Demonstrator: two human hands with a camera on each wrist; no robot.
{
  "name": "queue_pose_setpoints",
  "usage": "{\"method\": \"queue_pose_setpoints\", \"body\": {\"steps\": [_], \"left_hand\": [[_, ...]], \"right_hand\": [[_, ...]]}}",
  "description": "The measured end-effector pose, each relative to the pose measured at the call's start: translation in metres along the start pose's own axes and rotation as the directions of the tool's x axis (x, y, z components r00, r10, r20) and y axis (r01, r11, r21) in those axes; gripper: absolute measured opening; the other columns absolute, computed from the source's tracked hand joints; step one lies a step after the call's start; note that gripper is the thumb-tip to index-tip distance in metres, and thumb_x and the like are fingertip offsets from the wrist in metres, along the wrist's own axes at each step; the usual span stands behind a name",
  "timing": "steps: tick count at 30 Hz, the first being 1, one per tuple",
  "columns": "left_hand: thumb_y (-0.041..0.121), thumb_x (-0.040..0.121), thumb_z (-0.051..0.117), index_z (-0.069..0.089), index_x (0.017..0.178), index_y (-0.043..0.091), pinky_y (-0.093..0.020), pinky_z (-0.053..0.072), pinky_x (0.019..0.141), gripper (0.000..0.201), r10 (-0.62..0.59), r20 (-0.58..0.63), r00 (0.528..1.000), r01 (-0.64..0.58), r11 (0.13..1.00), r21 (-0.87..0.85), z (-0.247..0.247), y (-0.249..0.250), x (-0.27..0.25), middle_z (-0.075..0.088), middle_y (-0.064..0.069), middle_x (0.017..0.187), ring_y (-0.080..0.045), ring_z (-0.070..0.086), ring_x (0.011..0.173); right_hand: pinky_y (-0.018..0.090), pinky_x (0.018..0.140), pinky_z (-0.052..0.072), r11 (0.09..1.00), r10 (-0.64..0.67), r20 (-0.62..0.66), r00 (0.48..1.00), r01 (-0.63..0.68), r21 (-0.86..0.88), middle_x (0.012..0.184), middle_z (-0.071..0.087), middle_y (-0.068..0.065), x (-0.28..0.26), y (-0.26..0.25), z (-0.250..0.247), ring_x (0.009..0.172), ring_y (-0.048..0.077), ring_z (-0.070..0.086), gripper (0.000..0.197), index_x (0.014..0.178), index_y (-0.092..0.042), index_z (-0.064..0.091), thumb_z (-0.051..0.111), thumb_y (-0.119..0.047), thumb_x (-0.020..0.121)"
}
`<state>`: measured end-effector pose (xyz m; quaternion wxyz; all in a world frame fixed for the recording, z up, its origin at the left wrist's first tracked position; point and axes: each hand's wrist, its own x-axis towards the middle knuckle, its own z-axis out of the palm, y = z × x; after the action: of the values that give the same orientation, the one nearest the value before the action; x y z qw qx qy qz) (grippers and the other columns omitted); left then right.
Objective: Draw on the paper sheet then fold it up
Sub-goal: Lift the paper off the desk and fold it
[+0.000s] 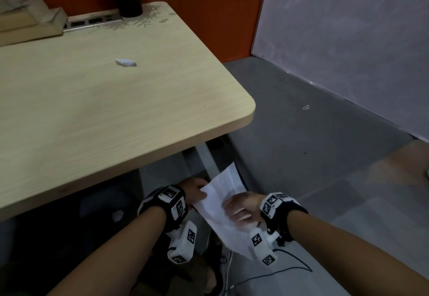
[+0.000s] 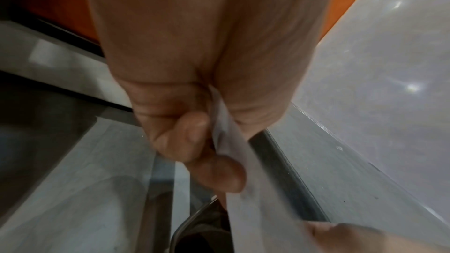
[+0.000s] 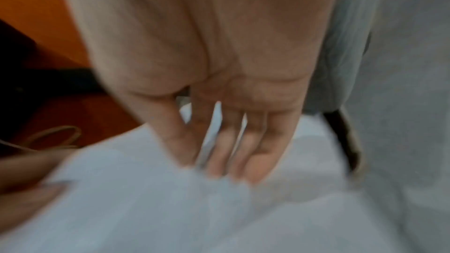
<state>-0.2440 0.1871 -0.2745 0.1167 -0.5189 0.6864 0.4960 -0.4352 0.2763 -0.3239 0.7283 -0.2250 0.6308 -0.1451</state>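
Note:
A white paper sheet (image 1: 220, 200) hangs in the air below the table's near corner, over my lap. My left hand (image 1: 196, 191) pinches its left edge between thumb and curled fingers; the left wrist view shows the paper (image 2: 228, 132) squeezed in that left hand (image 2: 190, 136). My right hand (image 1: 241, 207) lies on the sheet's right side. In the blurred right wrist view the right hand's fingers (image 3: 228, 151) are straight and touch the paper (image 3: 146, 209). No pen shows.
The light wooden table (image 1: 116, 110) fills the upper left, with a small folded white paper (image 1: 125, 62), a black vase (image 1: 130, 1), a power strip (image 1: 92, 20) and beige boxes (image 1: 27, 19) on it. A grey panel (image 1: 348, 40) leans at the right. A cable (image 1: 278, 270) trails below my right wrist.

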Motion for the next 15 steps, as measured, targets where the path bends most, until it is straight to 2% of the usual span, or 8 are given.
{"method": "queue_pose_setpoints", "body": {"steps": [2, 3, 4, 6, 9, 12, 14, 15], "left_hand": [[0.002, 0.101, 0.050, 0.061, 0.130, 0.003, -0.010, 0.036, 0.037, 0.032, 0.017, -0.023, 1.000, -0.016, 0.999, 0.037, -0.004, 0.001, -0.002, 0.062, -0.005, 0.094, -0.010, 0.054, 0.064], [0.003, 0.101, 0.050, 0.060, 0.132, 0.004, -0.006, 0.035, 0.038, 0.033, 0.028, -0.026, 0.999, -0.027, 0.997, 0.066, -0.005, 0.001, -0.003, 0.064, -0.008, 0.105, -0.011, 0.055, 0.072], [0.004, 0.101, 0.050, 0.059, 0.134, 0.006, -0.004, 0.034, 0.039, 0.034, 0.041, -0.023, 0.999, -0.039, 0.995, 0.090, -0.007, 0.002, -0.004, 0.064, -0.011, 0.116, -0.013, 0.055, 0.081], [0.006, 0.101, 0.050, 0.059, 0.134, 0.008, -0.003, 0.032, 0.039, 0.034, 0.079, -0.012, 0.997, -0.077, 0.988, 0.136, -0.008, 0.003, -0.004, 0.064, -0.013, 0.125, -0.014, 0.054, 0.088], [0.008, 0.101, 0.052, 0.062, 0.128, 0.008, -0.013, 0.047, 0.051, 0.029, 0.108, 0.024, 0.994, -0.110, 0.980, 0.168, -0.010, 0.004, -0.005, 0.065, -0.012, 0.114, -0.016, 0.060, 0.083], [0.008, 0.099, 0.054, 0.062, 0.131, 0.008, -0.032, 0.054, 0.087, 0.032, 0.118, 0.022, 0.993, -0.120, 0.964, 0.236, -0.017, 0.003, -0.003, 0.064, -0.012, 0.127, -0.028, 0.062, 0.115], [0.010, 0.099, 0.054, 0.061, 0.134, 0.011, -0.028, 0.047, 0.089, 0.035, 0.104, 0.002, 0.995, -0.100, 0.954, 0.284, -0.021, 0.004, -0.003, 0.062, -0.010, 0.133, -0.027, 0.058, 0.122], [0.011, 0.100, 0.054, 0.060, 0.135, 0.012, -0.026, 0.045, 0.088, 0.036, 0.104, -0.003, 0.995, -0.098, 0.946, 0.309, -0.022, 0.004, -0.003, 0.061, -0.010, 0.136, -0.026, 0.057, 0.124]], "right_hand": [[0.032, 0.073, 0.058, 0.996, 0.010, -0.299, 0.954, -0.036, -0.079, 0.085, 0.064, 0.004, 0.007, 0.003, -0.007, 0.068, 0.017, 0.057, 0.025, 0.121, -0.015, 0.065, 0.063, -0.010, 0.097], [0.029, 0.062, 0.055, 1.000, -0.015, -0.328, 0.945, 0.010, -0.019, 0.083, 0.063, 0.004, 0.007, 0.002, -0.007, 0.064, 0.016, 0.054, 0.029, 0.123, -0.019, 0.063, 0.061, -0.007, 0.097], [0.027, 0.058, 0.052, 0.994, -0.051, -0.272, 0.961, 0.074, 0.077, 0.083, 0.066, 0.004, 0.007, 0.001, -0.006, 0.063, 0.016, 0.055, 0.038, 0.132, -0.018, 0.063, 0.061, -0.005, 0.096], [0.029, 0.072, 0.056, 0.968, -0.162, -0.017, 0.987, 0.162, 0.194, 0.094, 0.073, 0.006, -0.005, -0.005, 0.003, 0.076, 0.018, 0.067, 0.038, 0.127, -0.017, 0.068, 0.063, -0.001, 0.093], [0.034, 0.093, 0.055, 0.946, -0.227, 0.206, 0.952, 0.165, 0.279, 0.110, 0.072, 0.010, -0.011, -0.005, 0.012, 0.095, 0.023, 0.069, 0.029, 0.115, -0.016, 0.073, 0.066, -0.001, 0.091], [0.032, 0.079, 0.056, 0.964, -0.091, -0.058, 0.994, 0.103, 0.244, 0.098, 0.073, 0.004, 0.007, 0.002, 0.009, 0.084, 0.021, 0.066, 0.017, 0.105, -0.018, 0.074, 0.068, -0.012, 0.091], [0.030, 0.064, 0.050, 0.980, -0.004, -0.299, 0.954, 0.063, 0.188, 0.088, 0.068, 0.000, 0.015, 0.005, 0.002, 0.070, 0.018, 0.056, 0.016, 0.108, -0.020, 0.071, 0.066, -0.017, 0.094], [0.029, 0.064, 0.049, 0.982, -0.028, -0.306, 0.952, 0.083, 0.167, 0.089, 0.069, -0.001, 0.015, 0.005, -0.002, 0.069, 0.017, 0.054, 0.020, 0.112, -0.021, 0.070, 0.065, -0.013, 0.095]]}}
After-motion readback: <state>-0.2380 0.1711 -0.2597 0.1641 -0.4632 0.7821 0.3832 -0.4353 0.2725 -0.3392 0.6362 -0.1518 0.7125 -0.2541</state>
